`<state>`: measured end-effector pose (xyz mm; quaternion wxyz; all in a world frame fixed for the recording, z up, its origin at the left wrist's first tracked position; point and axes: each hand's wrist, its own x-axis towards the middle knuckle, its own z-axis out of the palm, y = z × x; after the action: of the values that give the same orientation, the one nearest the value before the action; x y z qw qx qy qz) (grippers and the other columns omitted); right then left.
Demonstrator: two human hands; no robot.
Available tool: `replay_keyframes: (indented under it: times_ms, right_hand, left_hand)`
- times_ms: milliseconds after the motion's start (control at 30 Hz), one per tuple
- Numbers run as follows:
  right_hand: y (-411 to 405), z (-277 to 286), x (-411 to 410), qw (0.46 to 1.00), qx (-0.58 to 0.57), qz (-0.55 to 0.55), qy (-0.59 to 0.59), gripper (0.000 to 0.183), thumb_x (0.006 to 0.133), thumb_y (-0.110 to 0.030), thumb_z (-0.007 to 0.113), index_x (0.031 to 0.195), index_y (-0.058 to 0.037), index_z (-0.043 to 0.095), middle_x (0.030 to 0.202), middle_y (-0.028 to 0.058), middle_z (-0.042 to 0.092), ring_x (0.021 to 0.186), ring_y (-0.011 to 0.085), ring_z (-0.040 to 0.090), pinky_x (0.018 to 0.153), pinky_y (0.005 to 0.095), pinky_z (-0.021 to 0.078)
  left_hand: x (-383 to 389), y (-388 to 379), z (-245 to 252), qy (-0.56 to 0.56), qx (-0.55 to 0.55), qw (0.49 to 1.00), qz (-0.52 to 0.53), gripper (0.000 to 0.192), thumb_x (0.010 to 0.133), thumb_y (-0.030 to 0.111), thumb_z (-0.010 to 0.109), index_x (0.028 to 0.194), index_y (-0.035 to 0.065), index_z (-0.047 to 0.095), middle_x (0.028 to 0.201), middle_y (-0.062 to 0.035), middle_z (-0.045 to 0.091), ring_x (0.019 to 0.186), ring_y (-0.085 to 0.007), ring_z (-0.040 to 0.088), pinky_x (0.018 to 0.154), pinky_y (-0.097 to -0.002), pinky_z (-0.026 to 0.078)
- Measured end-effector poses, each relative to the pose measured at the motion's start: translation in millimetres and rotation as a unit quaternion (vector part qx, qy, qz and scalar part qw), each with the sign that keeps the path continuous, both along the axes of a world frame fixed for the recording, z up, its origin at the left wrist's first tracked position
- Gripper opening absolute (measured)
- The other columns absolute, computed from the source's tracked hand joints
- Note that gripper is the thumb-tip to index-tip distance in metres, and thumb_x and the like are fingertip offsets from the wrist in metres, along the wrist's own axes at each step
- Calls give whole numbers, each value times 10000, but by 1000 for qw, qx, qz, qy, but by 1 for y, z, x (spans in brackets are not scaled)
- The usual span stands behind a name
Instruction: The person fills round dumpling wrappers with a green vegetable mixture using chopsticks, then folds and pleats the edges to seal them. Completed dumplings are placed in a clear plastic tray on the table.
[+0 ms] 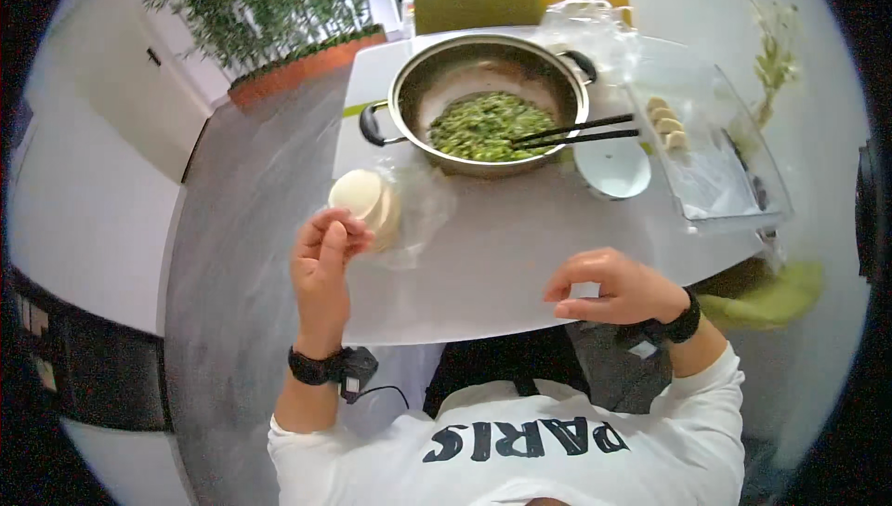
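My left hand [331, 244] pinches the lower edge of a round dumpling wrapper [355, 192] between thumb and fingers. Behind it, a stack of wrappers [387, 217] lies on a clear plastic bag [425, 206] at the table's left side. My right hand [606, 286] hovers near the front edge, empty, with a gap between its thumb and curled fingers. Beyond both hands stands a two-handled steel pot [408, 133] with chopped green filling [488, 123] inside. Black chopsticks [585, 133] rest in the filling and over the pot's right rim.
Right of the pot sits a white bowl [613, 168]. A clear tray [725, 217] farther right holds several folded dumplings [665, 123] in a row. Crumpled plastic [592, 32] lies at the back of the white table [474, 248]. A green chair [773, 297] adjoins the right edge.
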<state>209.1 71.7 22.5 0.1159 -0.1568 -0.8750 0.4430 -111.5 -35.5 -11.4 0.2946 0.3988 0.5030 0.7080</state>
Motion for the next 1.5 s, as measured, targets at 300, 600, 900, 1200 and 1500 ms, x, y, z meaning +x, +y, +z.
replay_keyframes:
  times_ms: [300,600,900,1200,1500]
  right_hand:
    - [5,27,-120,987,129,80,47,226,852,-187,641,1012,-28,650,855,135,634,794,271,632,654,372,510]
    - [43,-31,-206,979,174,-102,36,321,854,-221,613,1057,28,622,916,203,648,852,325,644,749,391,511]
    - [55,-52,-259,965,198,-172,12,267,839,-259,573,924,-28,675,884,196,649,857,352,630,766,435,497]
    - [45,-51,-257,939,261,-211,73,157,800,-184,590,864,-71,679,860,150,614,818,335,619,724,430,503]
    - [45,-52,-262,931,247,-195,183,118,756,-159,597,768,-50,641,839,166,634,810,352,632,683,440,501]
  left_hand:
    - [-45,11,-8,468,-40,861,198,289,783,176,685,1030,31,654,1079,-149,648,1005,-302,614,898,-373,462]
    - [-51,39,-23,490,-108,853,145,394,785,290,687,1083,35,645,1196,-185,599,1143,-332,548,966,-407,427]
    - [-62,35,-28,479,-149,853,141,581,802,318,695,1242,-23,527,1251,-214,553,1154,-344,537,969,-401,414]
    - [-57,36,-28,456,-130,872,120,631,812,357,698,1253,-50,507,1230,-232,566,1133,-337,561,957,-387,431]
    - [-57,34,-31,432,-132,881,141,744,783,362,732,1341,-19,418,1292,-218,519,1184,-342,518,982,-393,410]
